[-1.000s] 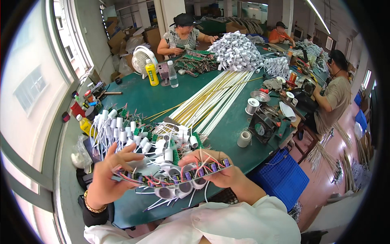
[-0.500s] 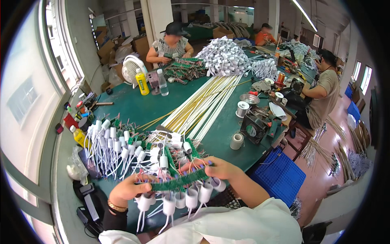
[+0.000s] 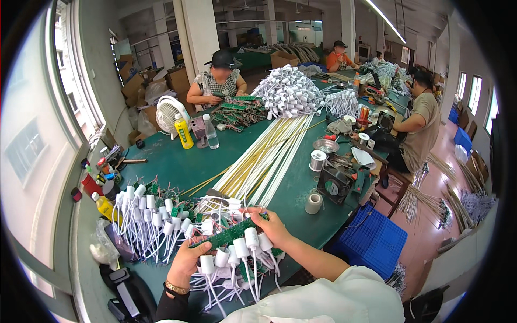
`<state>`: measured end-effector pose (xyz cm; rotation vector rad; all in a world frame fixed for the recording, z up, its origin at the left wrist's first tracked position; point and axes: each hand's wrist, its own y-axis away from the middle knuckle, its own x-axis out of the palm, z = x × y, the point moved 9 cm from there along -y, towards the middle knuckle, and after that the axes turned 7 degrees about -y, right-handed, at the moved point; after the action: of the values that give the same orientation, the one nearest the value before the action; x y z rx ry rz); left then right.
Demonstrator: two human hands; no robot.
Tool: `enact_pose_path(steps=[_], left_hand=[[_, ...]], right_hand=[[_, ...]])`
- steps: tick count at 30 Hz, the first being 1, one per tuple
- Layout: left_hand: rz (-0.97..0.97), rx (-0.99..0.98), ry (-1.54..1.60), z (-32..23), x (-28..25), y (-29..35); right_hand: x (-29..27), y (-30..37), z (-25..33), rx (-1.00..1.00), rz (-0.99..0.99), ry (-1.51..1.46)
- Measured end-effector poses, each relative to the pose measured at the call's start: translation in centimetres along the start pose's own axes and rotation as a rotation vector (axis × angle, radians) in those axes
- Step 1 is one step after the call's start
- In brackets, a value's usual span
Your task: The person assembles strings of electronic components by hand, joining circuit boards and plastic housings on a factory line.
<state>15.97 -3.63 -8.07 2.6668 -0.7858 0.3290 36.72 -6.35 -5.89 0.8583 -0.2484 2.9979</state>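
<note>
A long green circuit board strip is stretched between my two hands, slanting up to the right. My left hand pinches its left end, thumb on top. At the other end, my right hand is closed round the strip, some fingers hidden behind it. White cylindrical sockets with white cables hang along the strip's near edge. More socketed boards lie beneath and behind it. Just to the left is a pile of similar white sockets with green boards and thin red wires.
White and yellow rods run up the green table to a heap of sockets. A solder spool and a black fan unit stand to the right, above a blue crate. Co-workers sit at the far side and right.
My hands have moved the strip slightly left and tipped it, so its board face and sockets now show more plainly. The whole view has shifted a little.
</note>
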Motion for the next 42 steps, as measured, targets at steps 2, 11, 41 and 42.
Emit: enact_pose_path(steps=[2,11,41,42], left_hand=[[0.054,0.073,-0.02,-0.8,-0.1,0.1],[-0.042,0.214,-0.243,-2.9,1.7,0.8],[-0.012,0.263,-0.214,-3.1,3.0,1.7],[-0.052,0.268,-0.232,-3.0,2.8,1.7]], right_hand=[[-0.3,-0.2,-1.5,0.194,0.093,-0.116],[-0.9,-2.3,0.6,-0.106,0.026,0.587],[1.6,-1.1,2.6,-0.06,0.078,0.326],[1.6,-0.9,2.9,-0.117,0.052,0.374]])
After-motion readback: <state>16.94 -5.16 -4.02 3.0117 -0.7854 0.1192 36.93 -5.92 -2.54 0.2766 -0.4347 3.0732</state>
